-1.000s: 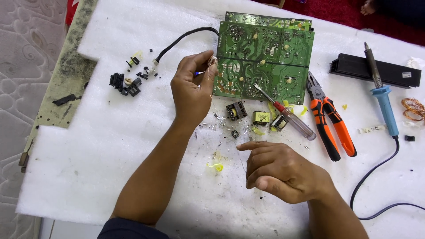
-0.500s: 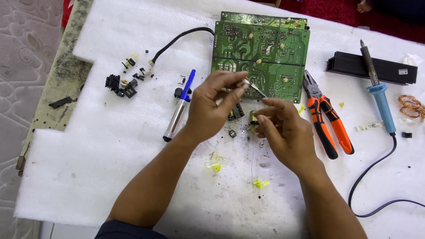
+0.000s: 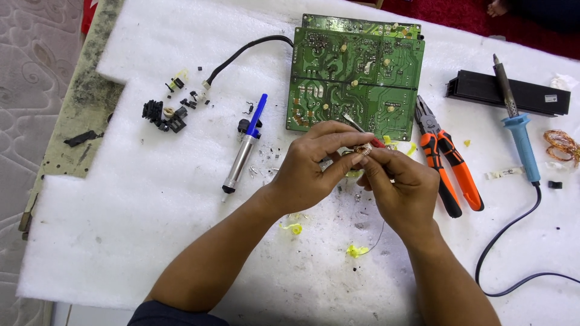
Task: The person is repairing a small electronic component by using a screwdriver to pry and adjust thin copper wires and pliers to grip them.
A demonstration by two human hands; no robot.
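Note:
My left hand (image 3: 314, 158) and my right hand (image 3: 399, 181) meet at the middle of the white foam mat (image 3: 151, 235), just below the green circuit board (image 3: 356, 72). Between their fingertips they pinch a small copper coil component (image 3: 362, 150). A thin wire (image 3: 379, 232) hangs down from under my right hand. A red-handled screwdriver (image 3: 362, 130) lies partly hidden behind the fingers.
A blue and silver desoldering pump (image 3: 244, 145) lies left of my hands. Orange pliers (image 3: 447, 160), a blue soldering iron (image 3: 516, 124) with its cord, a black heat sink (image 3: 507, 93) and copper wire (image 3: 562, 145) lie right. Small black parts (image 3: 163, 115) sit far left; yellow scraps (image 3: 356, 249) below.
My left hand put the desoldering pump down on the mat, then both hands came together below the board and now pinch the small coil between them.

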